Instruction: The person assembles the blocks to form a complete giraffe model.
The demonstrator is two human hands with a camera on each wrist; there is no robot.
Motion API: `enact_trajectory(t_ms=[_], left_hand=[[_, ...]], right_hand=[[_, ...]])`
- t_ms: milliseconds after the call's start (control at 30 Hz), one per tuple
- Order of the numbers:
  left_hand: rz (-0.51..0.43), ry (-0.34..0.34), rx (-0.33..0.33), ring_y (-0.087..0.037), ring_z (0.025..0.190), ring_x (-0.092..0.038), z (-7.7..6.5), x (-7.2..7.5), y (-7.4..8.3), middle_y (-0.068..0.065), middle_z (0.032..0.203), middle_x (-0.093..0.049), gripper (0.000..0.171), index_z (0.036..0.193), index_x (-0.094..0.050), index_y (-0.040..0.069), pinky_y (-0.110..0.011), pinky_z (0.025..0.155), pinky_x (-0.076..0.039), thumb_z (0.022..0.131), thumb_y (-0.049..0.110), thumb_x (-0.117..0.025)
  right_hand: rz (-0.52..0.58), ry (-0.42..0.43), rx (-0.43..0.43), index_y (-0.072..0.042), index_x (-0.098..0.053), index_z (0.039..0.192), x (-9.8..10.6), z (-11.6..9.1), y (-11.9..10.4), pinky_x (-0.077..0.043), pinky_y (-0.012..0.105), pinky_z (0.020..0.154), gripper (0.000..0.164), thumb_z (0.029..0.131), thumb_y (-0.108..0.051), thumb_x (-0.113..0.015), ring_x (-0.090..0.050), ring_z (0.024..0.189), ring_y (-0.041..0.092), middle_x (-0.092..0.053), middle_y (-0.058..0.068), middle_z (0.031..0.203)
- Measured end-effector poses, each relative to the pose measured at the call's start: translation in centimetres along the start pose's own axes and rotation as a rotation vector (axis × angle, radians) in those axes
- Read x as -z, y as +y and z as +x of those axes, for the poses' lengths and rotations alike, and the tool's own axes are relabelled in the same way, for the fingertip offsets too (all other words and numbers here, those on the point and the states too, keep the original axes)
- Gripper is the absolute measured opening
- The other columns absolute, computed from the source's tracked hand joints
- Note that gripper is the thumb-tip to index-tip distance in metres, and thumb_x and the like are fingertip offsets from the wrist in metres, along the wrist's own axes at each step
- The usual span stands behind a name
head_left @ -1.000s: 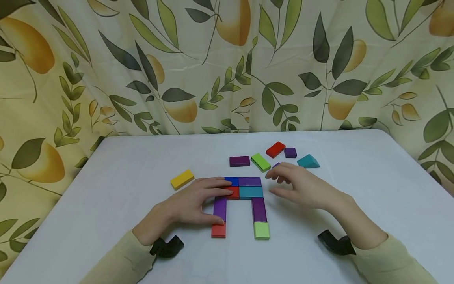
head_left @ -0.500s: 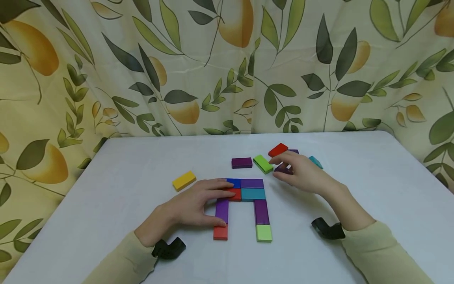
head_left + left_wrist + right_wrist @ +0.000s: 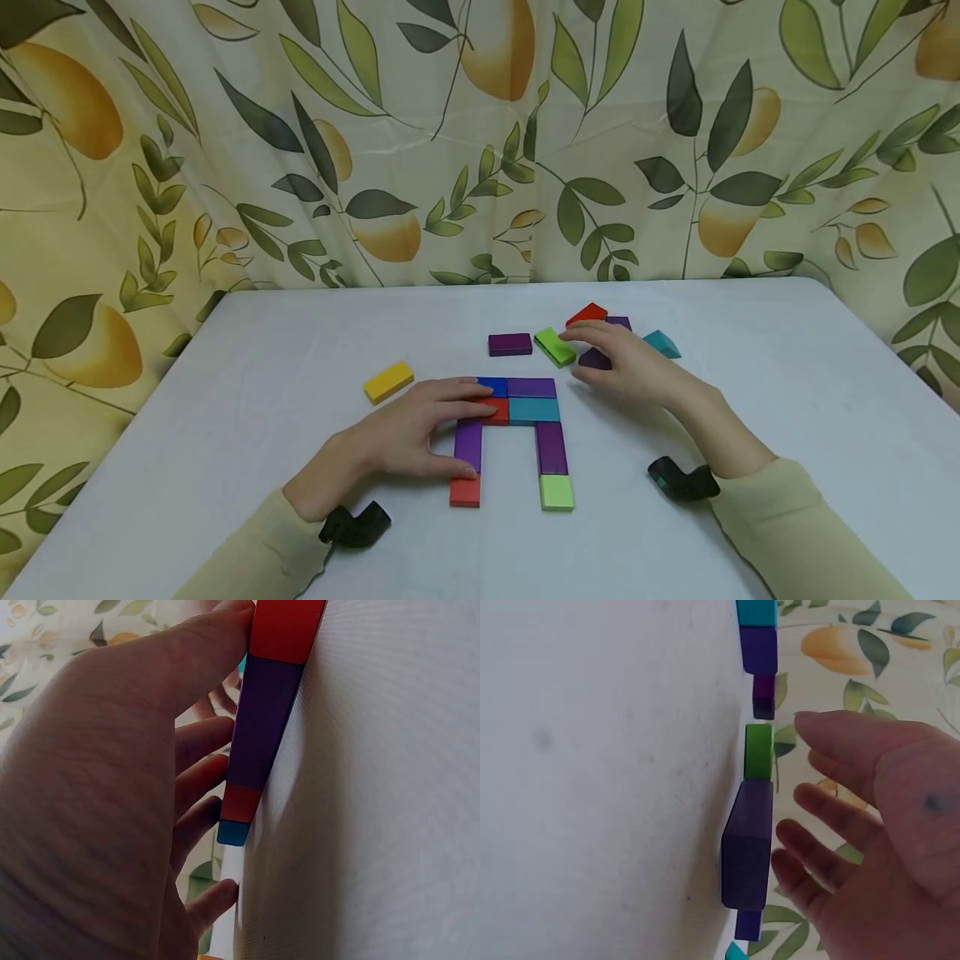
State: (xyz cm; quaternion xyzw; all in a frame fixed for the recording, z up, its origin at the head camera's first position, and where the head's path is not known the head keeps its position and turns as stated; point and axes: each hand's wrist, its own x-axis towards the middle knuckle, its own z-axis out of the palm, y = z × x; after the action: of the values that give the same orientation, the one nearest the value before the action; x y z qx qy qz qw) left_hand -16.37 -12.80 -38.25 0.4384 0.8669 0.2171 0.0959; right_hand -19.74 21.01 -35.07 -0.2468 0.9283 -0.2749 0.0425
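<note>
Two disturbance risks noted at close quarters

The left hand point(image 3: 401, 429) rests with fingers spread on a flat arrangement of smooth, brightly coloured blocks, material undetermined. Its fingertips touch a blue rectangular block point(image 3: 493, 385) and a red rectangular block point(image 3: 497, 411); it pinches nothing. The right hand point(image 3: 637, 362), thumb and fingers apart, hangs over an angular dark purple block point(image 3: 594, 359) lying on the white table point(image 3: 720, 325), with no grip observed.

Risk one: a sideways slip of the left hand could open the joints, as I see no fastening. Risk two: if the right hand's fingers close carelessly, they may knock the lime green rectangular block point(image 3: 553, 347) just beside them.

Obstructions: a red block point(image 3: 587, 314) and a short purple block point(image 3: 618, 322) lie beyond the right hand, and a teal wedge-shaped block point(image 3: 664, 343) shows past its knuckles. Clear of the fingers are a purple oblong block point(image 3: 510, 344) and, beyond the left hand, a yellow rectangular block point(image 3: 388, 382).
</note>
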Motion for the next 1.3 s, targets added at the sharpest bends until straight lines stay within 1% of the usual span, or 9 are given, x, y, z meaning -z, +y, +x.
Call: enact_trajectory(t_ms=[200,267,433,500,567,667,800,1033,1300], left_hand=[[-0.014,0.002,-0.008,-0.01,0.148,-0.023,-0.1,-0.1,-0.1,0.012,0.16,-0.034,0.067,0.147,-0.055,0.028,-0.044,0.118,-0.027,0.087,0.053,-0.071],[-0.009,0.004,-0.009,-0.01,0.148,-0.023,-0.1,-0.2,-0.2,0.013,0.16,-0.034,0.068,0.148,-0.055,0.028,-0.044,0.118,-0.027,0.087,0.054,-0.071],[-0.003,0.007,-0.021,-0.01,0.148,-0.023,0.0,-0.2,-0.2,0.013,0.16,-0.033,0.068,0.148,-0.054,0.029,-0.044,0.118,-0.027,0.087,0.055,-0.071],[-0.002,0.008,-0.027,-0.01,0.148,-0.023,0.1,-0.3,-0.2,0.013,0.16,-0.033,0.068,0.148,-0.054,0.028,-0.044,0.118,-0.027,0.087,0.055,-0.07],[0.002,0.01,-0.031,-0.01,0.148,-0.023,0.2,-0.3,-0.2,0.012,0.16,-0.034,0.069,0.148,-0.054,0.028,-0.044,0.118,-0.027,0.087,0.055,-0.07],[0.005,0.013,-0.029,-0.01,0.148,-0.023,0.2,-0.2,-0.2,0.012,0.16,-0.034,0.069,0.148,-0.055,0.028,-0.045,0.118,-0.027,0.087,0.055,-0.071],[0.004,0.012,-0.019,-0.01,0.148,-0.022,0.2,-0.1,-0.2,0.013,0.16,-0.033,0.068,0.147,-0.055,0.028,-0.045,0.118,-0.027,0.086,0.054,-0.071],[-0.006,-0.003,0.006,-0.01,0.148,-0.022,0.0,-0.1,-0.1,0.013,0.16,-0.033,0.068,0.147,-0.055,0.027,-0.045,0.118,-0.027,0.086,0.053,-0.072],[-0.013,0.01,-0.011,-0.01,0.148,-0.022,0.0,-0.1,-0.1,0.012,0.16,-0.034,0.067,0.147,-0.056,0.027,-0.044,0.118,-0.027,0.087,0.052,-0.072]], right_hand=[[0.013,-0.02,0.019,-0.003,-0.057,0.141,0.0,1.4,0.1,-0.039,0.061,0.106,0.049,0.094,-0.011,-0.071,-0.048,0.132,0.041,-0.05,0.02,0.146],[0.009,-0.043,0.026,-0.003,-0.057,0.141,0.0,2.0,0.0,-0.039,0.061,0.106,0.051,0.093,-0.011,-0.071,-0.046,0.134,0.041,-0.048,0.02,0.148],[-0.005,-0.132,0.036,-0.003,-0.052,0.146,0.0,2.9,0.1,-0.036,0.063,0.108,0.055,0.093,-0.01,-0.069,-0.036,0.141,0.044,-0.041,0.02,0.155],[-0.021,-0.159,0.037,-0.004,-0.052,0.147,-0.1,3.0,0.1,-0.035,0.063,0.108,0.056,0.094,-0.009,-0.068,-0.035,0.142,0.044,-0.04,0.02,0.155],[-0.036,-0.168,0.041,-0.004,-0.053,0.146,0.0,3.1,0.2,-0.035,0.062,0.108,0.055,0.093,-0.007,-0.068,-0.036,0.141,0.044,-0.042,0.019,0.154],[-0.046,-0.154,0.039,-0.004,-0.056,0.143,0.1,2.9,0.2,-0.038,0.06,0.107,0.052,0.093,-0.005,-0.068,-0.042,0.137,0.042,-0.047,0.019,0.15],[-0.053,-0.137,0.015,-0.005,-0.059,0.14,0.4,2.5,0.1,-0.041,0.059,0.105,0.049,0.092,-0.005,-0.071,-0.047,0.132,0.041,-0.051,0.02,0.144],[-0.058,-0.108,-0.027,-0.004,-0.061,0.137,0.7,1.0,0.7,-0.038,0.06,0.107,0.048,0.091,-0.007,-0.073,-0.045,0.132,0.042,-0.054,0.021,0.142],[-0.06,-0.094,-0.058,-0.005,-0.062,0.137,1.4,-0.7,1.4,-0.038,0.063,0.105,0.048,0.091,-0.011,-0.075,-0.046,0.131,0.043,-0.054,0.021,0.141]])
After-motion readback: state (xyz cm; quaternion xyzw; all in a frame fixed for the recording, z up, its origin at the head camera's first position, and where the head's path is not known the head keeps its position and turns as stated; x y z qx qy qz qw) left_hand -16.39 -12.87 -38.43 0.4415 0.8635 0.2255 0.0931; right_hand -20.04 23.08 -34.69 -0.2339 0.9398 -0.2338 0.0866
